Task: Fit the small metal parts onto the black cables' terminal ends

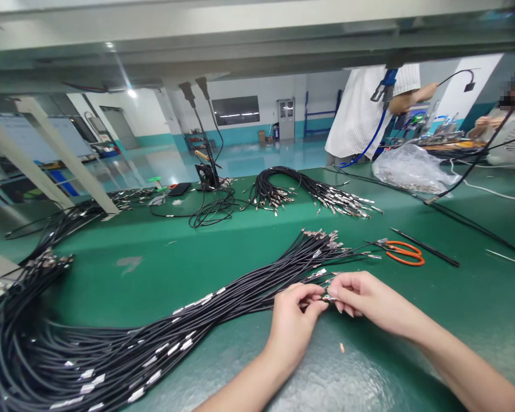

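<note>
A: What's showing between the hands?

B: The left hand and right hand are closing over a tiny metal cable end; it's too small to read, and I'm only guessing that it's a crimped terminal.

A: And at the edges?

B: The black cable bundle is running off the left and bottom edges; the overhead beam is hiding the standing co-worker's head; the right edge is cutting off the seated co-worker, whose head is pixelating.

A: Farther back?

B: The contents of the grey cabinet are blurring beyond telling.
</note>
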Demonstrator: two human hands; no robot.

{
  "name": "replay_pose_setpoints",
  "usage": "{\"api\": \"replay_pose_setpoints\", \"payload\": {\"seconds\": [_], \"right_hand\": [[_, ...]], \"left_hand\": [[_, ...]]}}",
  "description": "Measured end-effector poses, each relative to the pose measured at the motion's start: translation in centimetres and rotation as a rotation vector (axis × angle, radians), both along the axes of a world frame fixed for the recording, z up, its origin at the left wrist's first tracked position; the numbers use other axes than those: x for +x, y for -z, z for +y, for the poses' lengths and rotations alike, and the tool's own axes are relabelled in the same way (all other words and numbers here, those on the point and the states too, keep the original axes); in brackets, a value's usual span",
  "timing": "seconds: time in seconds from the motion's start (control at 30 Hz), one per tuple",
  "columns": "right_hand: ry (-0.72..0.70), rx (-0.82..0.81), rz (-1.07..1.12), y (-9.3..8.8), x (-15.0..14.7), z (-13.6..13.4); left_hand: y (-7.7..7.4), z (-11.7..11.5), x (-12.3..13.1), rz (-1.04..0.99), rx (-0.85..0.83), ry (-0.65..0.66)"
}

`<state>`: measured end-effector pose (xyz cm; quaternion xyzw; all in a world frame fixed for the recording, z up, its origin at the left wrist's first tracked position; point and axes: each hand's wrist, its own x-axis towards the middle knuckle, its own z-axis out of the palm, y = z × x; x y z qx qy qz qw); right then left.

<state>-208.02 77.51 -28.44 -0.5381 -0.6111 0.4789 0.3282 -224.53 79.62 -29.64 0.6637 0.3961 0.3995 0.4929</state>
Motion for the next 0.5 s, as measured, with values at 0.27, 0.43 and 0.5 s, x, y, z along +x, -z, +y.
{"api": "replay_pose_setpoints", "payload": {"seconds": [0.27, 0.43, 0.5], "right_hand": [[0.034, 0.25, -0.197, -1.0, -1.1, -0.5], [0.041, 0.305, -0.214, -1.0, -1.5, -0.6], [0.044, 0.293, -0.203, -0.8, -1.6, -0.5]], "left_hand": [[-0.9, 0.7, -1.1, -0.142, -0.281, 0.196], [-0.9, 0.8, -1.5, -0.228, -0.389, 0.249], [-0.7, 0.8, -1.5, -0.246, -0.419, 0.264]]}}
